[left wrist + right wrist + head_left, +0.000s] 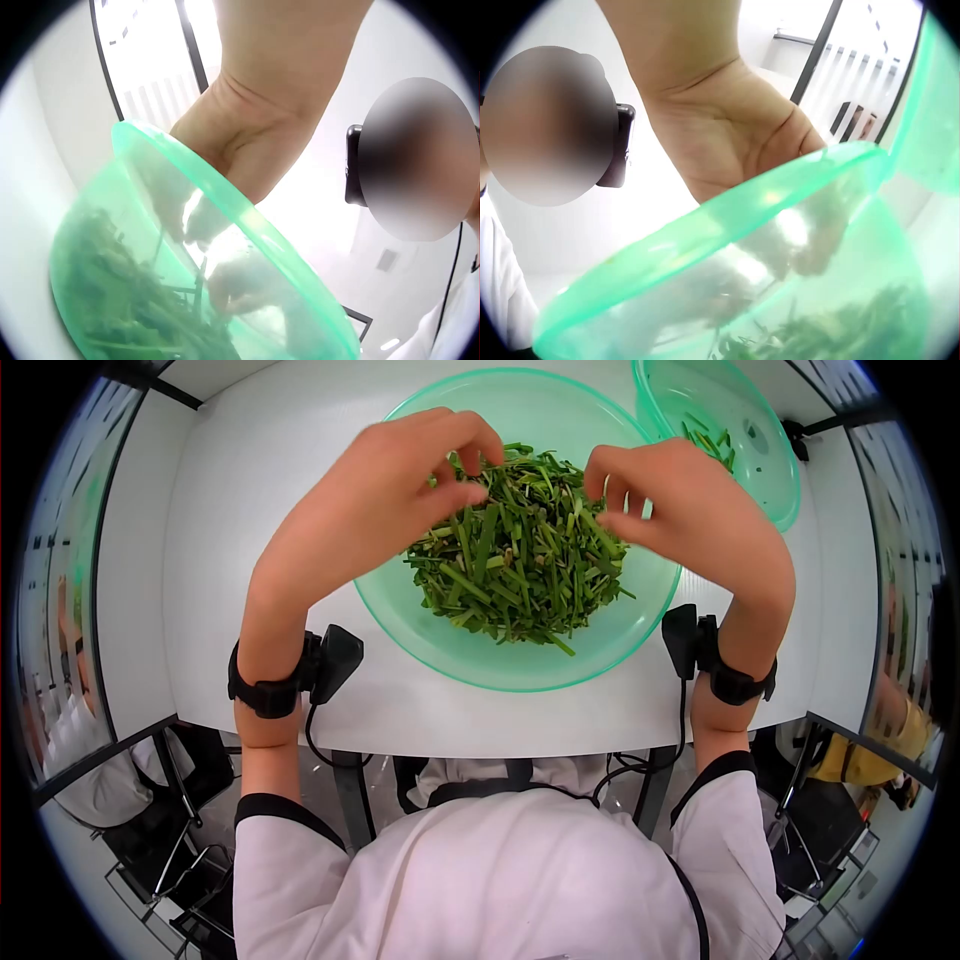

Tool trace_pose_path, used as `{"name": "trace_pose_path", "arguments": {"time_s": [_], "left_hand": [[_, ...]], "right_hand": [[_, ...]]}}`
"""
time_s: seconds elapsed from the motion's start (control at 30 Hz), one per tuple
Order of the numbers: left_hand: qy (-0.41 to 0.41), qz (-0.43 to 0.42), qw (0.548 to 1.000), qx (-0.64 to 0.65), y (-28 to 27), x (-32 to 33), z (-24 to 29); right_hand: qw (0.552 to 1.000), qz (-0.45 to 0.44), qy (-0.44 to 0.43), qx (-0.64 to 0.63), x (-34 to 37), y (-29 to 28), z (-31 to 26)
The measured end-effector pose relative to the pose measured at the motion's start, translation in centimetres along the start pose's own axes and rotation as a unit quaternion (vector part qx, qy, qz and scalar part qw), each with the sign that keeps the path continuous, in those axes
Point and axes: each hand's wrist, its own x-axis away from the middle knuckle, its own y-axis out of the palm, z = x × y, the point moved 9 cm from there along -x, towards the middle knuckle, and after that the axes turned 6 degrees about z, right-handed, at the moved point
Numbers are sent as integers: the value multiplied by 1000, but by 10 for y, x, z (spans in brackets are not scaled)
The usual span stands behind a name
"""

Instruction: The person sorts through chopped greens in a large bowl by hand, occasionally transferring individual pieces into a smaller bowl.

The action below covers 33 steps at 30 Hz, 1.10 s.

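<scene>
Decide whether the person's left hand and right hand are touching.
Apart. The head view shows it: a plain gap lies between the fingertips of the left hand and right hand, with chopped greens visible in it.

The large bowl is glossy plastic, the shirt matt cloth, the table apparently smooth.

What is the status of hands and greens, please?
Left hand, right hand: over large bowl, no visible grip. Chopped greens: heaped inside. Second bowl alongside, apparently not blocking.
</scene>
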Motion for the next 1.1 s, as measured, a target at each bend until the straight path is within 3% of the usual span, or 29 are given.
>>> {"name": "trace_pose_path", "arguments": {"time_s": [0.13,0.27,0.37,0.4,0.5,0.6,0.7,0.8,0.93,1.1], "left_hand": [[-34,24,998,-53,-7,-4,-4],[-143,-60,968,-199,-1,-3,-8],[88,63,988,-106,-3,1,2],[95,50,990,-95,-1,1,3],[-51,-20,997,-45,3,-1,-8],[-116,-51,988,-87,0,3,-9],[-116,-52,990,-68,-1,3,-6],[-96,-159,979,-85,13,6,-3],[0,-135,990,-36,28,7,5],[21,-100,995,11,24,3,7]], "right_hand": [[995,3,52,84,-2,-2,11],[995,-40,35,82,-4,3,-10],[999,-44,5,31,-4,12,-18],[999,-44,-2,10,-5,14,-19],[996,-86,23,6,-6,20,-27],[990,-136,24,22,-4,34,-29],[996,-5,-69,62,-3,34,-27],[999,7,-37,21,-4,25,-19],[999,-8,-31,36,-4,17,-11],[997,60,-21,37,-1,-1,0]]}}
